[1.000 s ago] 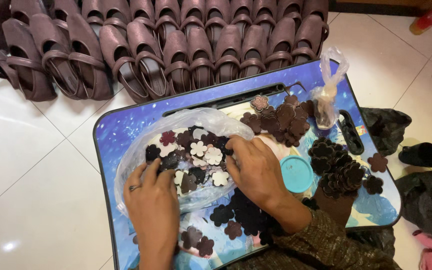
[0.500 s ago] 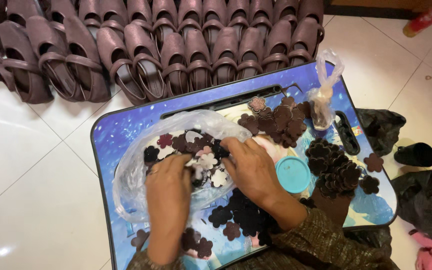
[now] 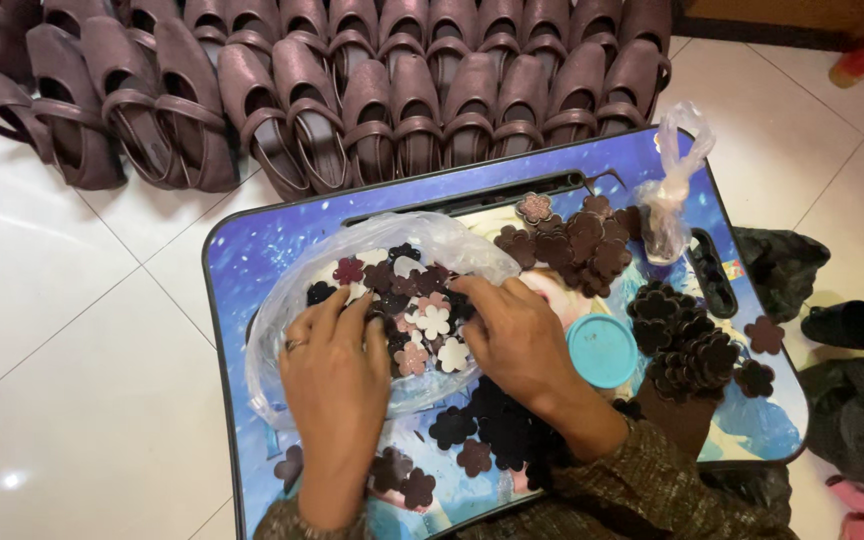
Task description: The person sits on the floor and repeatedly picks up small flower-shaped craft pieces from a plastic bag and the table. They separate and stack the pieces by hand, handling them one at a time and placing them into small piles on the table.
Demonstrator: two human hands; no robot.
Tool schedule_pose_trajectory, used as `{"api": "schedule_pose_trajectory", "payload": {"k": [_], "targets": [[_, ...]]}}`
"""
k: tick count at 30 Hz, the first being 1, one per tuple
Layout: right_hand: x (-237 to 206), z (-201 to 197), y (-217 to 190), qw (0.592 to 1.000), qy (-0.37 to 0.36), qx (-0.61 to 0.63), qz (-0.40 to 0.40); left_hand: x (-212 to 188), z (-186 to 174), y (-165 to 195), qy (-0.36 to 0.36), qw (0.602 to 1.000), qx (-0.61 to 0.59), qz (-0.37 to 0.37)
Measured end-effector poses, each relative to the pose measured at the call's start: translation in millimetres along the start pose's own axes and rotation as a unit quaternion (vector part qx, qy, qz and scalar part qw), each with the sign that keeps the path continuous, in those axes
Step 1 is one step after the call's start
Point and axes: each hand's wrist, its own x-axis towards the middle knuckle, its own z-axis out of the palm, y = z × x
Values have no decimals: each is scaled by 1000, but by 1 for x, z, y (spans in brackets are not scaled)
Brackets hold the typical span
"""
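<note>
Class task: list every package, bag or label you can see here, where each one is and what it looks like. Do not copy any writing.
Clear plastic bag: left of tray, under both hands, holding flower cutouts.
Small knotted clear bag: tray's far right edge, upright.
Teal round lid: right of the right hand.
Small multicoloured sticker: tray's right rim.

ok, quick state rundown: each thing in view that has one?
clear plastic bag: open, lying flat, full of flower cutouts
left hand: palm down on the bag, nothing gripped
right hand: fingers in the bag among the cutouts
teal lid: lying flat on the tray
small knotted bag: tied, upright
lap tray: level, strewn with brown flower cutouts
sandals: lined up in a row on the floor
</note>
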Motion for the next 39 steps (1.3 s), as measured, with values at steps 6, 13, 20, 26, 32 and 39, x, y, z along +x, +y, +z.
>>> {"api": "schedule_pose_trajectory", "payload": {"k": [6, 13, 20, 26, 32, 39], "targets": [[-2, 0, 0, 997, 41, 2, -59, 13, 14, 6, 22, 1000, 17, 6], [-2, -1, 0, 999, 18, 5, -35, 3, 2, -9, -13, 998, -23, -60], [-2, -2, 0, 999, 18, 16, -49, -5, -32, -21, -62, 995, -39, -65], [-3, 0, 0, 999, 12, 0, -50, 2, -39, -26, -71, 995, 40, -59], [-4, 0, 0, 998, 6, -8, -59, 27, -3, -15, 27, 996, -32, 80], [-3, 1, 1, 999, 9, -1, -52, 62, 48, -5, 3, 994, -34, 101]]}}
